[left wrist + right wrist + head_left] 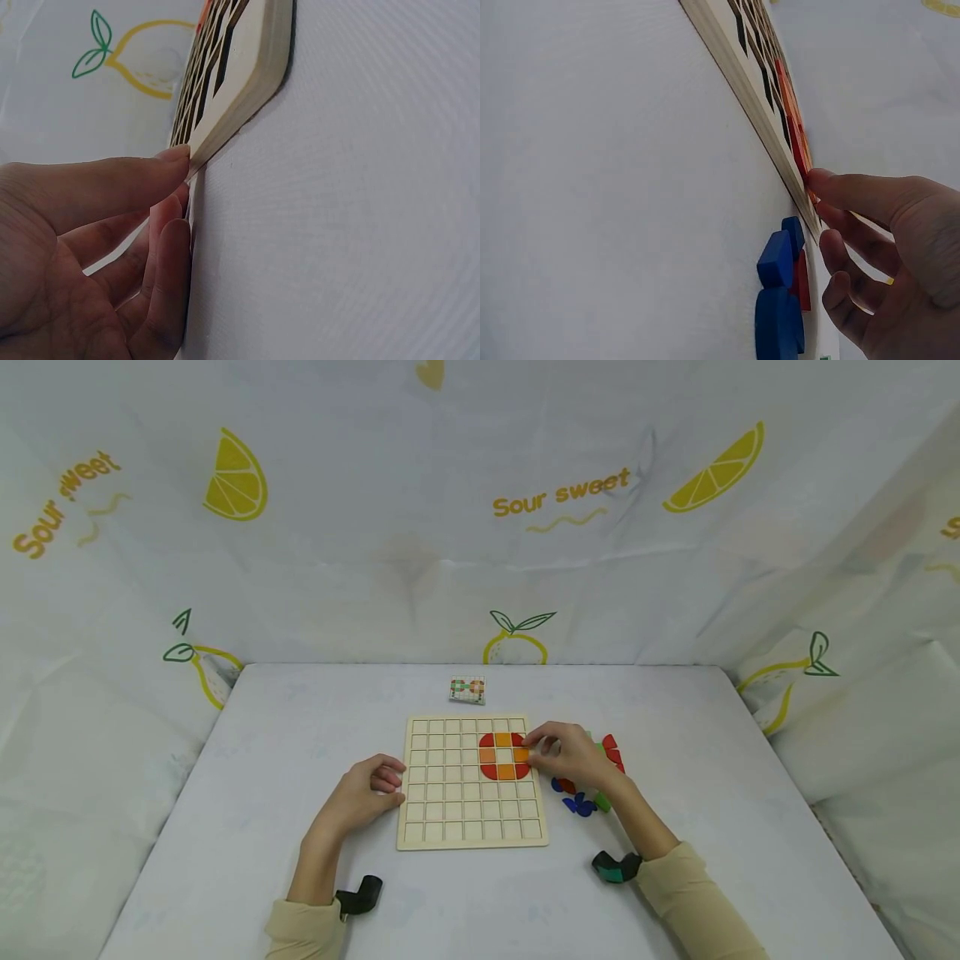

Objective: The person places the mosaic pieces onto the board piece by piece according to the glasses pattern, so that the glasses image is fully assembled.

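Observation:
A pale wooden grid board (pixel 442 810) lies flat on the table. On its upper right, red rounded corner tiles and orange square tiles form a ring (pixel 506 772) around a bare cell. My right hand (pixel 573 756) is over the board's right edge, thumb and index finger at the ring's right-hand orange tile (pixel 521 755). In the right wrist view the thumb tip is beside a red tile (pixel 799 150), its other fingers loosely curled. My left hand (pixel 363 793) touches the board's left edge with thumb and fingertips. The left wrist view shows that thumb on the board's rim (pixel 247 97).
Loose blue pieces (pixel 580 806), red pieces (pixel 613 752) and green pieces (pixel 603 802) lie right of the board, partly hidden by my right hand and forearm. A small pattern card (pixel 467 690) lies beyond the board. White printed cloth (pixel 405 610) surrounds the table.

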`<state>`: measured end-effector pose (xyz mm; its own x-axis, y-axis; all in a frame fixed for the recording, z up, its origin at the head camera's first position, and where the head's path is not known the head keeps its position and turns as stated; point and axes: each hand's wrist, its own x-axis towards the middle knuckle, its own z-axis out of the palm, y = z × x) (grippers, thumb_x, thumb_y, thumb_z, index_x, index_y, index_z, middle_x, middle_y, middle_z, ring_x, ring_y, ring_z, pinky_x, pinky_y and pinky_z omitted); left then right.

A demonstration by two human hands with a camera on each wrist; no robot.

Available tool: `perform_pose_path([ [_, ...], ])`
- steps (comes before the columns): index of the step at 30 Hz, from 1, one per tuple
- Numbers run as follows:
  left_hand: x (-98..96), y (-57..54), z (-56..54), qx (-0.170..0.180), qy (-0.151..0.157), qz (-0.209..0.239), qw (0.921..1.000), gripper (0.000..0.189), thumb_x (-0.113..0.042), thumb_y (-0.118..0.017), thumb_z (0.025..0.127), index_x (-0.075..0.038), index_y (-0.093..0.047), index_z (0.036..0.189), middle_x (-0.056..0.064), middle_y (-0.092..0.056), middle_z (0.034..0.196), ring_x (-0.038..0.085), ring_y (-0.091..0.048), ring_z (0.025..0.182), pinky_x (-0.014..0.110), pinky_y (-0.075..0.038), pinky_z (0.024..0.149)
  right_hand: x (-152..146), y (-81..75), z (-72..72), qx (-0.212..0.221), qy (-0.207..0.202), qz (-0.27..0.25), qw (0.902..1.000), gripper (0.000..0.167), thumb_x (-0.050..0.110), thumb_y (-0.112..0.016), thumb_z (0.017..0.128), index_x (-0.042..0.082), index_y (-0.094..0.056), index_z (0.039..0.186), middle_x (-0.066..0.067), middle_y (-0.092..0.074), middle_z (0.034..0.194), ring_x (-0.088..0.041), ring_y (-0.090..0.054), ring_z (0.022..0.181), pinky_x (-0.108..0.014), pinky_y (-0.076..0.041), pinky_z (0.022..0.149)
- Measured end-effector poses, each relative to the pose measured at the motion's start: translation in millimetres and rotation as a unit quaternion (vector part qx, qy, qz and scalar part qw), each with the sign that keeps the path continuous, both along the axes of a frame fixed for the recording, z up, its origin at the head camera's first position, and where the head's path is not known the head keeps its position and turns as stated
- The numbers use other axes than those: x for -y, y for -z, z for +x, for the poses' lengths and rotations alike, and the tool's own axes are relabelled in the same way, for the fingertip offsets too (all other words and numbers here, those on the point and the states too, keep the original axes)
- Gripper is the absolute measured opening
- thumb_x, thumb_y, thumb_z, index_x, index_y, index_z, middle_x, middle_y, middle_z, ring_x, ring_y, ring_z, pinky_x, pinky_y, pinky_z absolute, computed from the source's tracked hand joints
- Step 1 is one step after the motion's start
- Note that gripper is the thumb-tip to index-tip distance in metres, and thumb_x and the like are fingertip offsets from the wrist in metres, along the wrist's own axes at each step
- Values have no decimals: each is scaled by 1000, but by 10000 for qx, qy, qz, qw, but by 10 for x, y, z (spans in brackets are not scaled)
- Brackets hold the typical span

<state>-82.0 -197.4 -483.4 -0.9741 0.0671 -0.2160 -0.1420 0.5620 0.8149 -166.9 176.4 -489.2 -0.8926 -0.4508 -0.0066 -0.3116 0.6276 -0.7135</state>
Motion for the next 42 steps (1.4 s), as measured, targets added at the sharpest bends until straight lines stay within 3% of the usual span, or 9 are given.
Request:
perform_pose_path([
  [15, 1, 10, -1, -35, 23, -3, 10000, 38, 1, -83, 89, -4, -71, 124, 8, -72, 106, 15, -68, 93, 27, -54, 85, -74, -77, 68, 86, 154, 130, 9998, 21, 19, -83, 95, 10, -80, 115, -6, -79, 112, -19, -65, 97, -22, -57, 80],
  [27, 13, 24, -5, -24, 34, -38, 10000, 37, 1, -83, 90, -4, -70, 124, 8, -72, 106, 14, -68, 93, 28, -54, 86, -403, -94, 119, 507, -467, 354, 9970, 25, 22, -88, 91, 11, -81, 112, 0, -78, 103, -16, -61, 91, -21, -54, 75],
  [42, 17, 33, -7, -31, 64, -19, 10000, 37, 1, -82, 90, -4, -70, 124, 8, -72, 106, 14, -67, 93, 27, -54, 86, -519, -32, 154, 695, -767, 307, 9942, 26, 21, -91, 88, 13, -83, 111, 0, -80, 107, -13, -61, 91, -20, -53, 78],
])
